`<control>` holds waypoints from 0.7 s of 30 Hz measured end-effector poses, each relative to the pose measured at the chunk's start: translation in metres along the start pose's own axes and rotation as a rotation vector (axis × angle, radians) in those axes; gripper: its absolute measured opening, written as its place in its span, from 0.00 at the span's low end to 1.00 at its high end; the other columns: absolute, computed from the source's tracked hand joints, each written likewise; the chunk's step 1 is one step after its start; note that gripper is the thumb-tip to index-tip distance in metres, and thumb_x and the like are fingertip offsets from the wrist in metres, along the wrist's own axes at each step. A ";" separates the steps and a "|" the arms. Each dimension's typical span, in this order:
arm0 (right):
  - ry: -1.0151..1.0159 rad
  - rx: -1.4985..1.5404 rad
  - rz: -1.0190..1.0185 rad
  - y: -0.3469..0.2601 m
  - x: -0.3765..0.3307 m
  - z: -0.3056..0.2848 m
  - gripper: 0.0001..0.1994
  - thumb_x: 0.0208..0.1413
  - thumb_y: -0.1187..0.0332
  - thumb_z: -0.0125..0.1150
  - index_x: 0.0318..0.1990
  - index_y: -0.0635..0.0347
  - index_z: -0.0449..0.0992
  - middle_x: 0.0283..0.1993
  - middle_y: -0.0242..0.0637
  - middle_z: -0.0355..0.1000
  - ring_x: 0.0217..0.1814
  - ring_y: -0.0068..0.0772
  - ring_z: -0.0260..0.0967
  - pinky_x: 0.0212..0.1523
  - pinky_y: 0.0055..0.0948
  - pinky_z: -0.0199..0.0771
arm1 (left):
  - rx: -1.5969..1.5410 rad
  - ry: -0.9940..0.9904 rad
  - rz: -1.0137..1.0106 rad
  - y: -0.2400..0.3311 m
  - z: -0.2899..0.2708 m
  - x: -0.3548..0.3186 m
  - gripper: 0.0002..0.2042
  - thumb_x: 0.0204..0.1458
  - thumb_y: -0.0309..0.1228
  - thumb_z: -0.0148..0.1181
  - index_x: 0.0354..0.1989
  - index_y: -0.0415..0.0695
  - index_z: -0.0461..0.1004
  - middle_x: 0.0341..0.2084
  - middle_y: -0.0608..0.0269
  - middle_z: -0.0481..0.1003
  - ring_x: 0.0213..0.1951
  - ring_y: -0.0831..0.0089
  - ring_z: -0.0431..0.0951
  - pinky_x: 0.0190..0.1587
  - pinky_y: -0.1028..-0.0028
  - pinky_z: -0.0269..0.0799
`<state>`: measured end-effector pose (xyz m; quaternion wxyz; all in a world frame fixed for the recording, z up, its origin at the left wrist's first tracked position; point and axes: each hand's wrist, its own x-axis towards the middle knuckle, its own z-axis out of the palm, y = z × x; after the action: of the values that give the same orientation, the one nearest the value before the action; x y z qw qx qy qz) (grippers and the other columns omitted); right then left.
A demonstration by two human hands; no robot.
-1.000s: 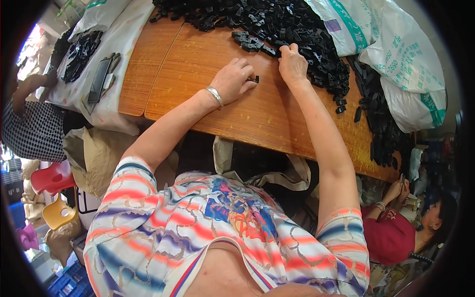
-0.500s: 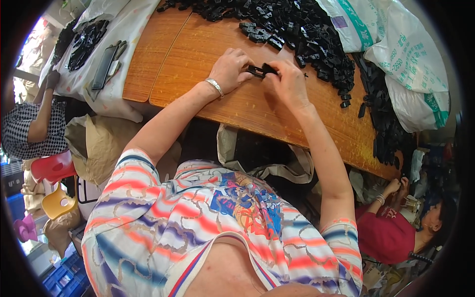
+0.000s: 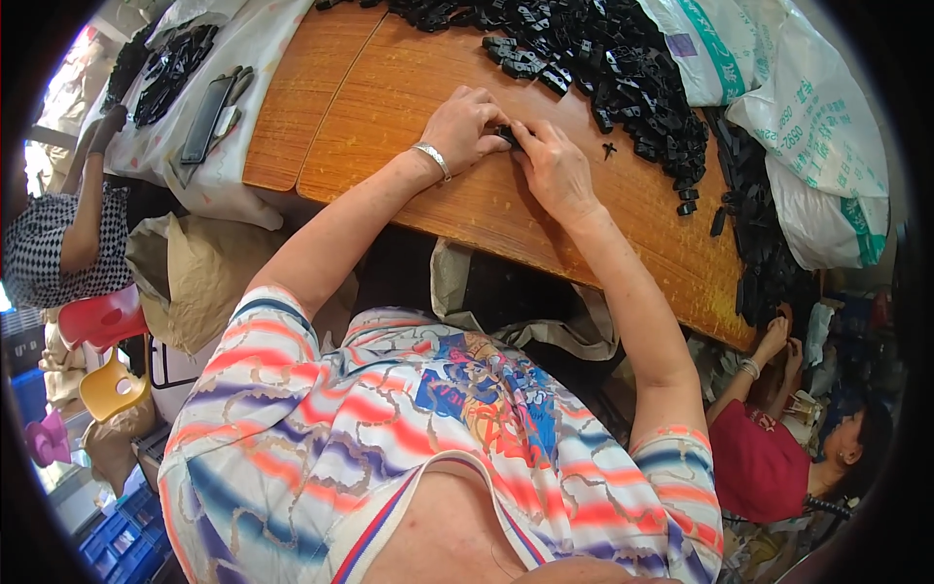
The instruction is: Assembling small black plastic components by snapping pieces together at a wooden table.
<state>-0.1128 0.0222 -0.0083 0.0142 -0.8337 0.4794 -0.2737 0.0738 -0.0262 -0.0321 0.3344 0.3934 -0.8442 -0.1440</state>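
Note:
My left hand (image 3: 463,128) and my right hand (image 3: 556,169) meet over the wooden table (image 3: 389,117). Between their fingertips is a small black plastic part (image 3: 506,135), mostly covered by the fingers. The left thumb and fingers pinch one side of it; the right thumb and forefinger press at the other. Just right of my right hand lies a tiny black cross-shaped piece (image 3: 609,151). Beyond the hands spreads a big heap of black plastic parts (image 3: 632,88), with a smaller cluster of them (image 3: 525,64) at its near left edge.
White plastic sacks (image 3: 808,146) with green print stand at the far right. On the cloth-covered table at left lies a phone (image 3: 206,121). Open sacks (image 3: 199,277) sit below the table edge. Two co-workers sit nearby, one in checks (image 3: 73,238), one in red (image 3: 764,462).
The black part between my hands is now more hidden, and my fingers have closed in around it. My right hand has shifted slightly left and down, uncovering the small cross-shaped piece.

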 end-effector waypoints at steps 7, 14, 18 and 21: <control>0.006 0.054 0.077 -0.003 -0.017 -0.011 0.17 0.49 0.74 0.65 0.48 0.57 0.79 0.41 0.41 0.73 0.44 0.47 0.72 0.44 0.39 0.74 | -0.171 -0.218 0.096 -0.013 -0.007 0.009 0.10 0.46 0.29 0.66 0.37 0.43 0.79 0.39 0.60 0.75 0.45 0.63 0.72 0.50 0.67 0.71; -0.112 0.314 0.192 -0.070 -0.112 -0.059 0.15 0.47 0.72 0.68 0.45 0.58 0.78 0.38 0.43 0.72 0.36 0.50 0.74 0.35 0.39 0.76 | -0.117 0.005 -0.190 -0.022 -0.010 0.053 0.14 0.52 0.31 0.62 0.48 0.43 0.76 0.36 0.59 0.78 0.36 0.68 0.78 0.42 0.72 0.75; -0.216 0.251 0.163 -0.079 -0.140 -0.059 0.14 0.47 0.72 0.69 0.43 0.58 0.77 0.39 0.40 0.73 0.36 0.47 0.75 0.33 0.39 0.77 | 0.191 0.120 -0.154 -0.021 0.015 0.074 0.14 0.51 0.36 0.65 0.45 0.48 0.77 0.40 0.59 0.74 0.44 0.62 0.75 0.47 0.66 0.73; -0.239 0.256 0.123 -0.072 -0.137 -0.057 0.11 0.48 0.71 0.68 0.41 0.58 0.78 0.36 0.40 0.73 0.35 0.46 0.75 0.32 0.39 0.76 | 0.196 0.160 -0.167 -0.024 0.023 0.082 0.13 0.49 0.36 0.66 0.42 0.48 0.77 0.40 0.60 0.73 0.46 0.61 0.73 0.48 0.64 0.72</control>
<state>-0.1364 0.1854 0.0000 0.1935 -0.8208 0.4856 -0.2302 0.0332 -0.1049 -0.0244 0.3473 0.5034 -0.7891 -0.0565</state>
